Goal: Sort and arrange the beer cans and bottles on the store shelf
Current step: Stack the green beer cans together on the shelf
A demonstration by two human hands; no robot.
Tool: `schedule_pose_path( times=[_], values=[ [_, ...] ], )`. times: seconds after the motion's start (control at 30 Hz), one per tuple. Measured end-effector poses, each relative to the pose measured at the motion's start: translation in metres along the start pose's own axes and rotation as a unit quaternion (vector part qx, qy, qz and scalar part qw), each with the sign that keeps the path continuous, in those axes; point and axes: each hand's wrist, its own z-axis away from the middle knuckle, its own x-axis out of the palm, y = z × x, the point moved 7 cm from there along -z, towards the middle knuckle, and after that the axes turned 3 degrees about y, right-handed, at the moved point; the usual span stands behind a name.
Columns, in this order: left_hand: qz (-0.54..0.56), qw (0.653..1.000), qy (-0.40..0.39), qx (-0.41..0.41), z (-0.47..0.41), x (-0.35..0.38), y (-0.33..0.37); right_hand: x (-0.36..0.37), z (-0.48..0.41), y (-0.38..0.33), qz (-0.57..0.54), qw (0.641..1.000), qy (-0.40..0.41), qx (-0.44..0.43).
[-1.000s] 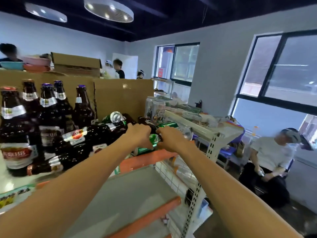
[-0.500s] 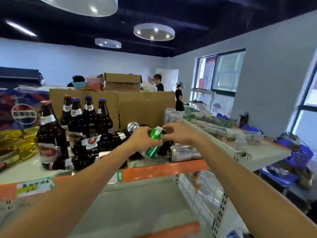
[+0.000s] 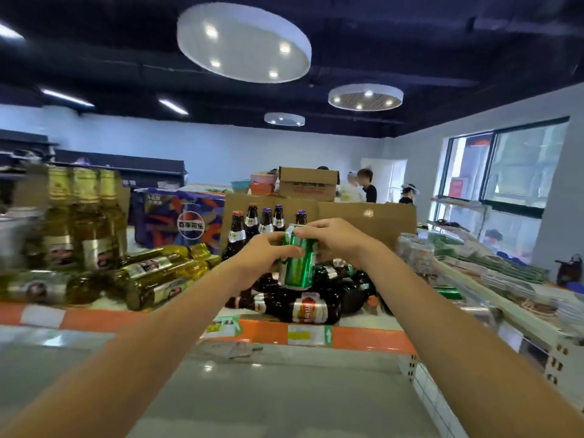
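Observation:
A green beer can [image 3: 299,265] stands nearly upright in the air above the shelf, held between both hands. My left hand [image 3: 267,252] grips its left side and my right hand [image 3: 331,238] grips its top right. Below it lie several dark brown bottles [image 3: 294,306] on their sides on the orange-edged shelf [image 3: 363,338]. Behind my hands stand several upright brown bottles [image 3: 251,224]. To the left, golden bottles [image 3: 85,216] stand upright and others [image 3: 158,276] lie flat. Silver cans [image 3: 415,251] stand at the right.
A cardboard wall [image 3: 373,221] backs the shelf, with a cola carton [image 3: 180,216] to its left and a box [image 3: 308,183] on top. A lower grey shelf [image 3: 268,396] lies in front. A neighbouring shelf [image 3: 505,286] with packaged goods runs right. People stand in the background.
Both hands have lifted the green can from lying among the bottles to nearly upright above them. The camera has swung left and up, bringing the golden bottles into view.

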Motion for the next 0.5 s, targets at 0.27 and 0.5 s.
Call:
schedule_pose_path(
  times=[0.27,0.5],
  values=[
    [-0.014,0.997,0.061,-0.049,0.093,-0.178,-0.006,0.174,-0.025,-0.117,0.019,0.996,-0.020,-0.081],
    [-0.106,0.975,0.188,-0.056,0.192,-0.332,-0.027,0.340,-0.043,-0.214,0.019,0.989,-0.006,-0.149]
  ],
)
